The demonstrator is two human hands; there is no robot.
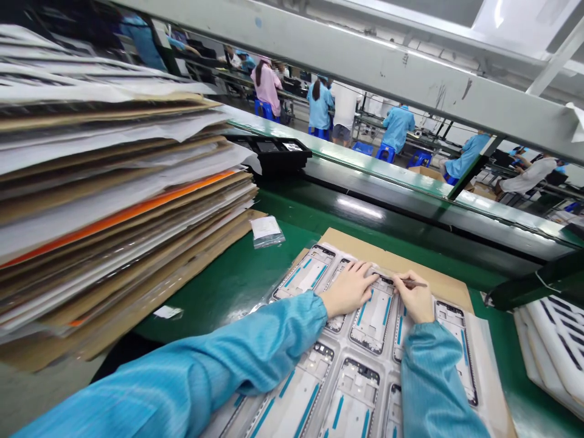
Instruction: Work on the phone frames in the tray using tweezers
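Observation:
A clear moulded tray [486,340] lies on a cardboard sheet [401,258] and holds several grey phone frames with blue strips. My left hand [349,289] lies flat, fingers stretched, on the top of one phone frame [371,319] in the far row. My right hand [417,298] is pinched round a thin tweezer-like tool [413,282] whose tip touches the same frame's upper edge. Both arms wear blue sleeves.
A tall pile of cardboard and white sheets [114,194] fills the left. A small plastic bag [266,231] lies on the green mat. A black tray [274,152] sits on the conveyor belt [410,216]. White trays [554,340] stack at right. Other workers in blue sit beyond.

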